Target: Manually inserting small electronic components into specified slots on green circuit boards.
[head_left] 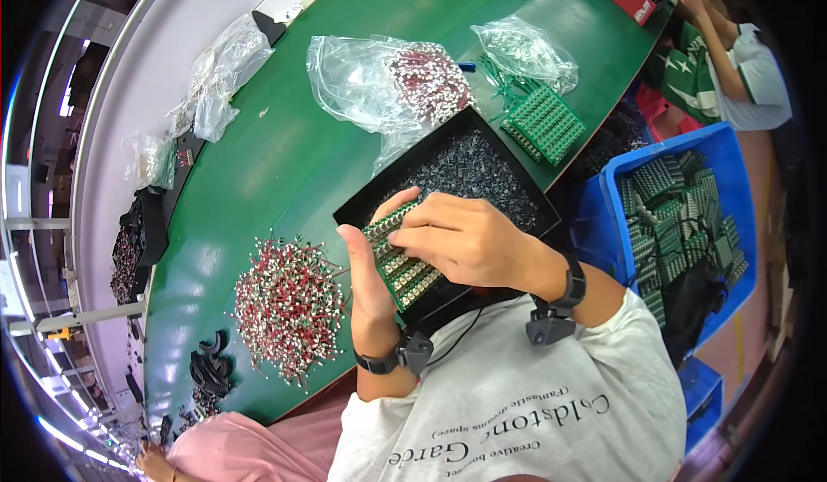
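Observation:
My left hand (370,288) grips a green circuit board panel (409,277) along its left side, with the thumb upright and fingers behind it. Rows of small pale parts cover the panel. Over its upper right part, my right hand (469,239) is closed, thumb and fingertips pinched together close to the board's surface. Whatever sits between those fingertips is too small or hidden to make out. Just beyond both hands lies a black tray (536,202) of many small black pieces (465,167). Left of my left hand is a heap of short red and white wires (289,310).
On the green table (267,163) lie a bag of red wires (431,77), a clear bag (525,47) and stacked green boards (543,124). A blue bin (612,167) full of boards stands at right. Co-workers sit at far right (741,73) and lower left (233,452).

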The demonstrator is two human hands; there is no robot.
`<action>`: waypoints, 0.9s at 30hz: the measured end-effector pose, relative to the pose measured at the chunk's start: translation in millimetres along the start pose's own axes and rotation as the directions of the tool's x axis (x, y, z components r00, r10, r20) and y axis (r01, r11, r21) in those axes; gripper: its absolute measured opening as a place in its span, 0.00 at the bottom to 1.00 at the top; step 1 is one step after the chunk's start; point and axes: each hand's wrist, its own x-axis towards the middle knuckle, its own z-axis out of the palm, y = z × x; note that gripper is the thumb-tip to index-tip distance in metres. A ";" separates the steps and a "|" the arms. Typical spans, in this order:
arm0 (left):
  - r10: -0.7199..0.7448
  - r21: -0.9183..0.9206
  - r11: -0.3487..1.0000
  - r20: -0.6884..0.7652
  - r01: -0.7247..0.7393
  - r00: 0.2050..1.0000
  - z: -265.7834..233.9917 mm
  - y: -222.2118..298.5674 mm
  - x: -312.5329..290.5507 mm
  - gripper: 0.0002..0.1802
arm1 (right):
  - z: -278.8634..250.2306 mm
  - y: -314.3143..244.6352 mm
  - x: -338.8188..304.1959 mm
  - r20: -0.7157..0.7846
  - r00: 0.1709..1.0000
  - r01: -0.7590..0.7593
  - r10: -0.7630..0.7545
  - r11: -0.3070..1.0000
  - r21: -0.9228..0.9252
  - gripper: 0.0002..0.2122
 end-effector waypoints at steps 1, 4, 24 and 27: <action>-0.002 0.005 1.000 -0.004 0.002 1.000 2.2 2.5 -1.4 0.54 | -2.2 -1.9 0.9 0.036 0.999 -0.003 0.003 1.000 0.014 0.13; -0.006 -0.009 1.000 -0.017 0.006 1.000 3.0 1.6 -7.2 0.54 | -0.3 0.9 1.8 0.029 0.999 0.037 -0.039 0.996 0.078 0.14; 0.061 0.030 0.998 0.007 -0.061 0.998 2.8 6.0 -8.6 0.49 | 2.7 -5.5 9.2 -0.023 0.999 0.033 -0.030 0.994 0.101 0.11; 0.015 0.026 1.000 0.041 -0.016 0.999 1.2 7.1 -12.2 0.49 | -4.8 -1.1 1.7 -0.025 1.000 0.001 0.000 0.998 0.060 0.09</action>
